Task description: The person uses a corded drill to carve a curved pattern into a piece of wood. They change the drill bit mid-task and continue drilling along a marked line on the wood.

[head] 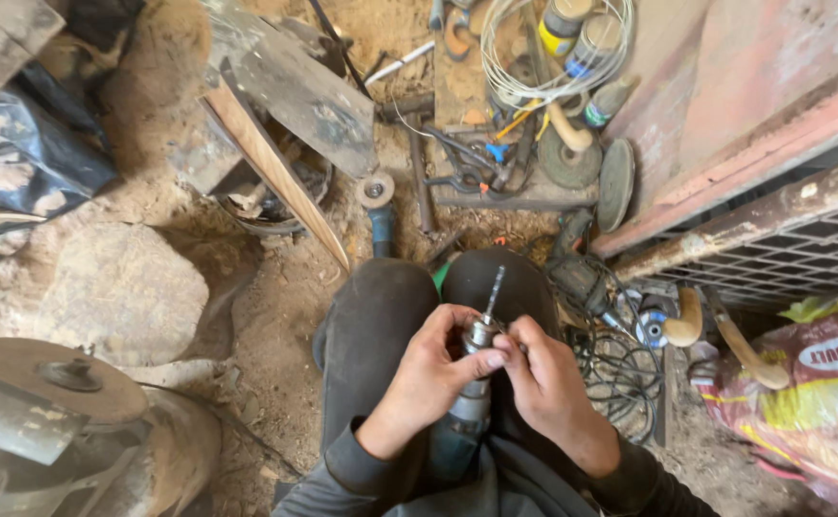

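At lower centre of the frame, over the lap, the left hand (429,369) closes its grip around the chuck of a teal drill (467,412); the right hand (548,378) pinches the chuck's far side. The drill bit (493,287) points up toward an angle grinder (378,206) on the dirt floor (275,316).

A wire coil (555,48), 3 spray cans (587,48), grinding discs (615,182), an angle grinder (379,206), tangled black cable (620,369).

Drill (467,421) body hidden between hands (438,369); sack (812,393) cut off right.
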Demonstrator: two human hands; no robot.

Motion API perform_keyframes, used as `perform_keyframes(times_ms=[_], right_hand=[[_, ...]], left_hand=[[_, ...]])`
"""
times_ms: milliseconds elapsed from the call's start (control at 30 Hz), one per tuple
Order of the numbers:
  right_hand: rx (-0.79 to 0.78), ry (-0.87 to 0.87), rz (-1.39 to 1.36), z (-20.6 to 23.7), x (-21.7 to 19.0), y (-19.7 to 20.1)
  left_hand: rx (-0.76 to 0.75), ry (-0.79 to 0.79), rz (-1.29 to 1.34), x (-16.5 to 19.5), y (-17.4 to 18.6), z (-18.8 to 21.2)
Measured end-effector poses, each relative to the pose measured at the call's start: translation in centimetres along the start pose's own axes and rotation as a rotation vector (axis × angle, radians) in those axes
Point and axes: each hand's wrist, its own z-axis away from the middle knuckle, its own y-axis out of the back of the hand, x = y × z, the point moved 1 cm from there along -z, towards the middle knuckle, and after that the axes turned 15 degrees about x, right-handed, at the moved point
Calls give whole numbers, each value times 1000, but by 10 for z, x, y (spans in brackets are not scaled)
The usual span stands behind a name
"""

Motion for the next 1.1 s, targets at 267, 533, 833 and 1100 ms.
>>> perform_keyframes(times_ms=[267, 533, 833, 1100], right_hand=[[115, -229, 7, 22, 14, -6], [199, 482, -68, 3, 9, 9], [11, 660, 74, -10, -4, 20], [-100, 706, 193, -21, -12, 15]], left_hand=[[173, 25, -7, -3, 7, 7], [-71, 102, 89, 3, 9, 1], [-433, 375, 592, 4, 25, -1], [-211, 264, 452, -16, 19, -3]])
